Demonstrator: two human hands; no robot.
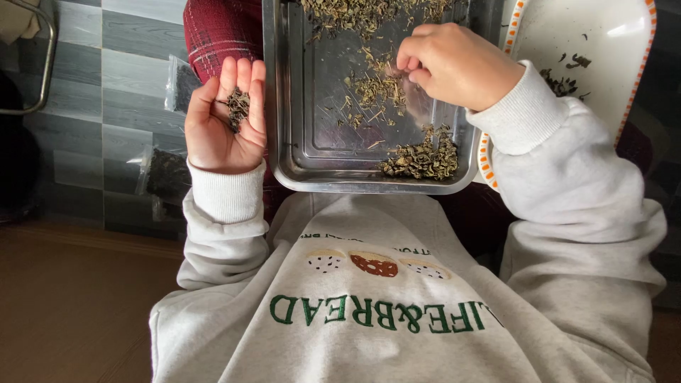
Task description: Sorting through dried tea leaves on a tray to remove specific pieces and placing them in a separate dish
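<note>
Head view, landmark: steel tray [305, 106] on the lap.
1. Dried leaves [422, 159], loose, heaped at the tray's near right corner, scattered at its middle and far edge.
2. Left hand [223, 120], just left of the tray, palm up and open, cupping a small pile of dried leaves.
3. Right hand [454, 64], over the tray's right side, fingertips pinched together on a few leaves.
4. White plate [603, 57] with orange rim, right of the tray, holding a few leaf bits.
5. Clear bags [167, 174], left of the tray, on the floor.
</note>
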